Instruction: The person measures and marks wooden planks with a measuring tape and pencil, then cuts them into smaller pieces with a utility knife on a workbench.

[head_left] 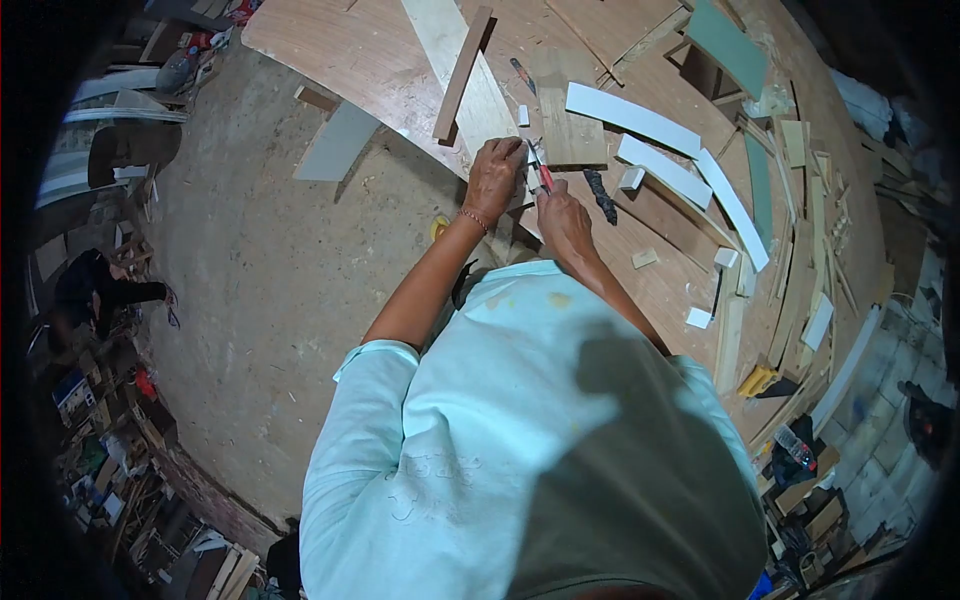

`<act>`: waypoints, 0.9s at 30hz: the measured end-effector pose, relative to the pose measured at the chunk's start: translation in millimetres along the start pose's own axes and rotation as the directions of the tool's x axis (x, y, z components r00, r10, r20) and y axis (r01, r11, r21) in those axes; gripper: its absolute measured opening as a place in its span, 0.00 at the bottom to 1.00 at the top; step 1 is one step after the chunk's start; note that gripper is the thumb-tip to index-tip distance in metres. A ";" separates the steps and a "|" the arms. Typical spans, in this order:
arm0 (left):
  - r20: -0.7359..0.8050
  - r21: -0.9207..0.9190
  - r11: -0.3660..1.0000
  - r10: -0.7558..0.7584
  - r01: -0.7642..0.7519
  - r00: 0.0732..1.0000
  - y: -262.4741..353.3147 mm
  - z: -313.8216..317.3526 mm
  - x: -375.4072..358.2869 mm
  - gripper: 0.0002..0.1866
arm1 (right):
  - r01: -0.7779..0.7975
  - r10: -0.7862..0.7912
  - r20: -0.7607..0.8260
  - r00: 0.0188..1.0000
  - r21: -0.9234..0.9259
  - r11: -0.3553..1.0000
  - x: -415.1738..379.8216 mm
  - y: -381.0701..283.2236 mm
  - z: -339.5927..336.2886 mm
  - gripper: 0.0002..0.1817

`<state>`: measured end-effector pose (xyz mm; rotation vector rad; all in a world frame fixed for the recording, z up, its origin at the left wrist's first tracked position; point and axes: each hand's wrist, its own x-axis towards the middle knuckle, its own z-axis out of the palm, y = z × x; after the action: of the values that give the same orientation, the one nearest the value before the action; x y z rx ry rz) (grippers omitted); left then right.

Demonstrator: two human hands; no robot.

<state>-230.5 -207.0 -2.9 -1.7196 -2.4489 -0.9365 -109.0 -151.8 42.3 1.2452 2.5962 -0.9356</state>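
Observation:
My right hand (566, 222) is closed around a red-handled tool (543, 176) with a narrow metal end pointing away from me; its exact kind is too small to tell. Close beside it, my left hand (494, 178) has its fingers bent together at the table's near edge. A small white piece (531, 186) shows between the hands, and I cannot make out how firmly the left fingers grip it. Just beyond lie a small white block (523, 115) and a slim tool with a dark and orange handle (522, 75). A dark wooden strip (464, 75) rests on a pale board (490, 95).
Curved white panels (635, 120) and a brown board (572, 110) lie on the wooden table (340, 35). A black crumpled object (600, 196) is right of my hands. Wood offcuts (800, 260) and a yellow-handled tool (760, 380) line the right side. Another person (95, 290) is far left.

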 end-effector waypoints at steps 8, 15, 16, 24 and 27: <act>-0.006 -0.046 0.999 -0.013 0.012 1.000 0.0 -1.1 -1.3 0.16 | -0.002 0.002 0.018 1.000 -0.014 1.000 2.5 -0.8 0.5 0.16; 0.004 -0.042 0.999 -0.002 0.002 1.000 -2.8 1.2 -2.8 0.17 | -0.004 0.004 0.019 1.000 -0.018 1.000 2.2 -2.0 -1.5 0.16; -0.021 -0.066 0.998 -0.009 0.008 1.000 -2.1 1.0 -3.6 0.17 | 0.003 -0.002 0.025 1.000 -0.021 1.000 3.4 -1.5 -1.1 0.16; -0.035 -0.141 0.990 -0.028 0.023 0.999 -7.3 6.3 -5.8 0.18 | -0.003 0.006 0.080 0.997 -0.034 0.999 9.5 -6.2 -9.4 0.16; -0.038 -0.132 0.991 -0.021 0.016 0.999 -7.6 8.8 -8.4 0.19 | -0.007 0.012 0.101 0.995 -0.042 0.999 11.5 -8.4 -10.3 0.16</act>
<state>-230.9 -211.7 -16.5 -1.7006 -2.4336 -1.1469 -121.1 -142.1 50.6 1.1673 2.5168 -0.9130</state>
